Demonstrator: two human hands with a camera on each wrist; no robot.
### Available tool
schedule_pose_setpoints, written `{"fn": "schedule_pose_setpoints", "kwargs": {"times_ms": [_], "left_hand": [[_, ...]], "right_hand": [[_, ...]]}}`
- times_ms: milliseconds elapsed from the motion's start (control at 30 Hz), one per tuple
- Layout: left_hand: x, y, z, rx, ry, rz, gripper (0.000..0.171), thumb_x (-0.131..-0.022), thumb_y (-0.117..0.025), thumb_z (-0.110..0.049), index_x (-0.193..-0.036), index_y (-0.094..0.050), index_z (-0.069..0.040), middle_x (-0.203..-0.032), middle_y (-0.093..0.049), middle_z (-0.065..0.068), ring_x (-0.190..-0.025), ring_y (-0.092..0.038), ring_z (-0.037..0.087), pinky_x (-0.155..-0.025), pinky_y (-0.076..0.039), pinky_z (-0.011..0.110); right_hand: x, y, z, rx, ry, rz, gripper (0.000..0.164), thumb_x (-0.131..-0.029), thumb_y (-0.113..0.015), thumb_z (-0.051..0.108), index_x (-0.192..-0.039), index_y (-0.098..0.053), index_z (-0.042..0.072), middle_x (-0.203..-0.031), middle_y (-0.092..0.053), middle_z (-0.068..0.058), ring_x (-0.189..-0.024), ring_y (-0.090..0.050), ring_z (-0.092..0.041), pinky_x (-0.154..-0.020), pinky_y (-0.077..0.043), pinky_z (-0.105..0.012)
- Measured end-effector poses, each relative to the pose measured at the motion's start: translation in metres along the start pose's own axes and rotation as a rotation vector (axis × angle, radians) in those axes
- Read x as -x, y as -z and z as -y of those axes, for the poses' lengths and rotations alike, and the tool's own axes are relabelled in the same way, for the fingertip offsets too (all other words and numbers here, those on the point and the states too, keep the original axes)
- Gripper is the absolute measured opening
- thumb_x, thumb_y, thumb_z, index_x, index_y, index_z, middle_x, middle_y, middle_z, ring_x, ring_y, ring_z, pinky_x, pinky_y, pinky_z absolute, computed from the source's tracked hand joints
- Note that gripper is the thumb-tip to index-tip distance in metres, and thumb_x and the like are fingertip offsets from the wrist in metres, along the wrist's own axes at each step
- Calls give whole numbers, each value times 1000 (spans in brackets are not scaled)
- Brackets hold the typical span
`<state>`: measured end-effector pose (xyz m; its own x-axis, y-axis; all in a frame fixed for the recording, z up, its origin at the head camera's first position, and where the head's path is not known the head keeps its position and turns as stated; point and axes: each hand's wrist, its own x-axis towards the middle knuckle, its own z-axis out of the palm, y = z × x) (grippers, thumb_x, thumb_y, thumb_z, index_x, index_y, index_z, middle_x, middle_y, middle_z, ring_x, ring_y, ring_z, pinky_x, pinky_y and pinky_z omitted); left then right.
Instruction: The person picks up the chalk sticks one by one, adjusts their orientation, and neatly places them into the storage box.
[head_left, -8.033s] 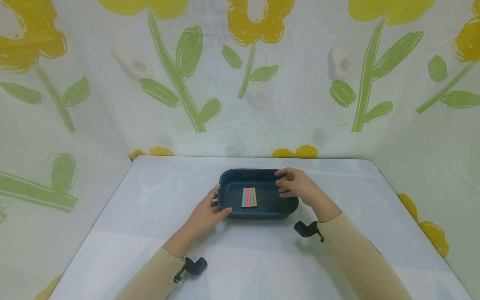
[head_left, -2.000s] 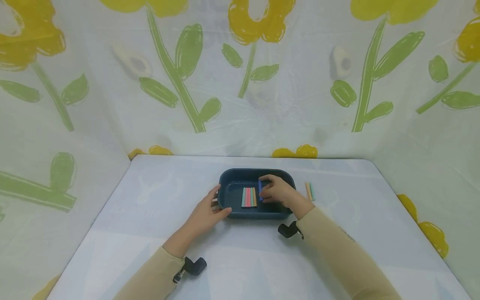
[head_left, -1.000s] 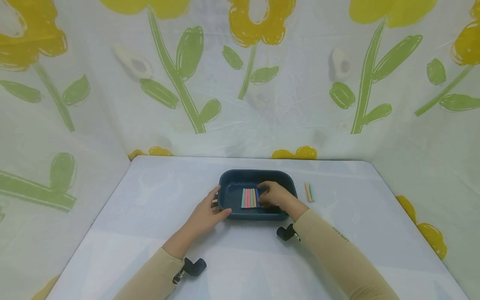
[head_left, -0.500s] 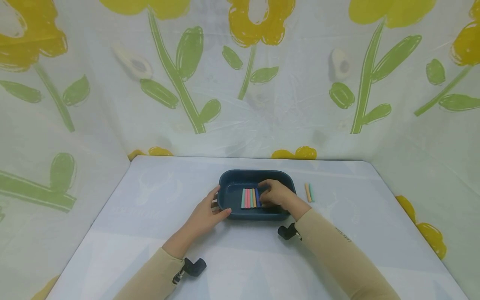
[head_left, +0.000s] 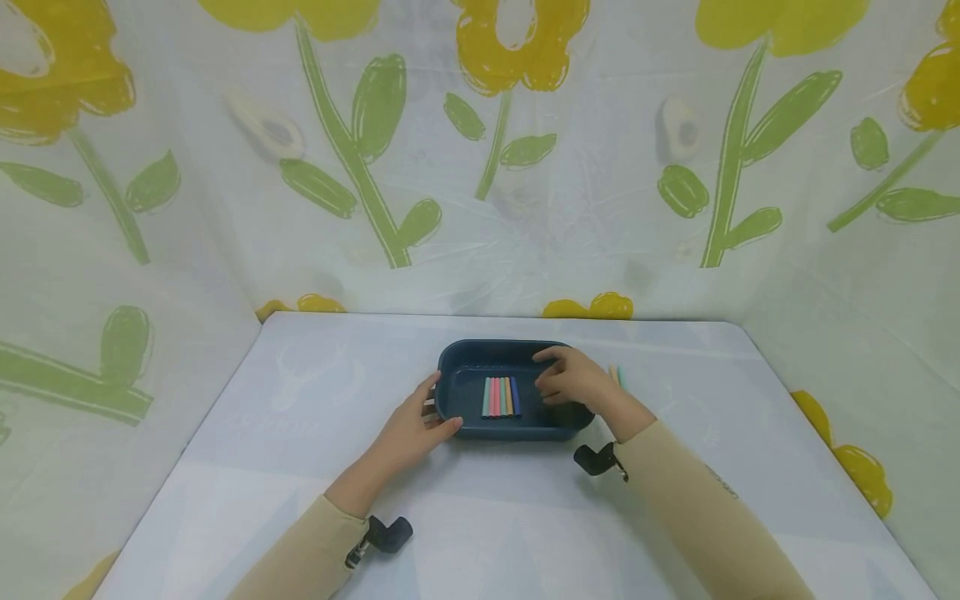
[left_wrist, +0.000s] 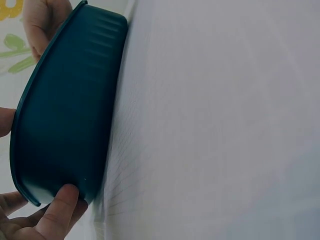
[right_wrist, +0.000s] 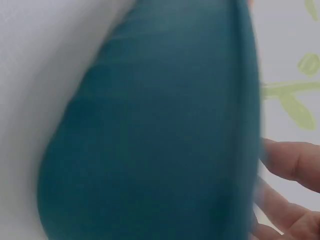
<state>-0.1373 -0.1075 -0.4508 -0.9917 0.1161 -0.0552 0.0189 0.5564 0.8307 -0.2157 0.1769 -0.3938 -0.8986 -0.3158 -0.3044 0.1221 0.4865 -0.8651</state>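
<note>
A dark blue rectangular dish stands on the table. My left hand holds its left end, thumb at the front corner and fingers against the end wall. Inside, a row of several coloured chalk sticks lies side by side in green, pink and orange. At the row's right end is a blue chalk stick. Over the dish's right part, my right hand hovers with loosely bent fingers and nothing visible between them. In the right wrist view, the dish wall hides part of that hand.
Right of the dish, an orange chalk stick and a green one lie on the white table, partly hidden behind my right hand. Cloth walls with printed flowers surround the table on its back and sides.
My right hand has brought the blue chalk stick into the dish, laid it at the row's right end and let go. It has since moved right and up. My left hand stays put.
</note>
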Motion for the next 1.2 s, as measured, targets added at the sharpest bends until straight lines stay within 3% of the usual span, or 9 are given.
{"fn": "schedule_pose_setpoints", "kwargs": {"times_ms": [300,500,767,1200], "left_hand": [[0,0,1,-2,-1,0,89,-90,-76,-36,-160,-24,-17,-152,-43,17,-130,-54,35,-102,-50,46],[0,0,2,0,-3,-4,89,-90,-76,-36,-160,-24,-17,-152,-43,17,-130,-54,35,-102,-50,46],[-1,0,4,2,0,-4,90,-90,-76,-37,-160,-23,-18,-152,-43,17,-130,-54,35,-103,-50,46],[1,0,1,6,0,-5,89,-90,-76,-37,-160,-24,-18,-152,-43,18,-131,-53,36,-103,-50,46]], "right_hand": [[16,23,5,13,23,-32,52,-98,-61,3,-146,-43,-2,-123,-58,-28,-110,-63,-43,-87,-59,-39],[27,44,2,67,35,-81,50,-101,-59,13,-146,-42,-1,-127,-55,-26,-111,-63,-41,-91,-58,-40],[32,70,-15,175,22,-154,50,-101,-58,17,-145,-44,-1,-128,-55,-27,-110,-64,-36,-91,-58,-38],[32,101,-51,191,-6,-181,52,-102,-55,11,-146,-37,-8,-128,-54,-32,-110,-62,-42,-92,-58,-39]]}}
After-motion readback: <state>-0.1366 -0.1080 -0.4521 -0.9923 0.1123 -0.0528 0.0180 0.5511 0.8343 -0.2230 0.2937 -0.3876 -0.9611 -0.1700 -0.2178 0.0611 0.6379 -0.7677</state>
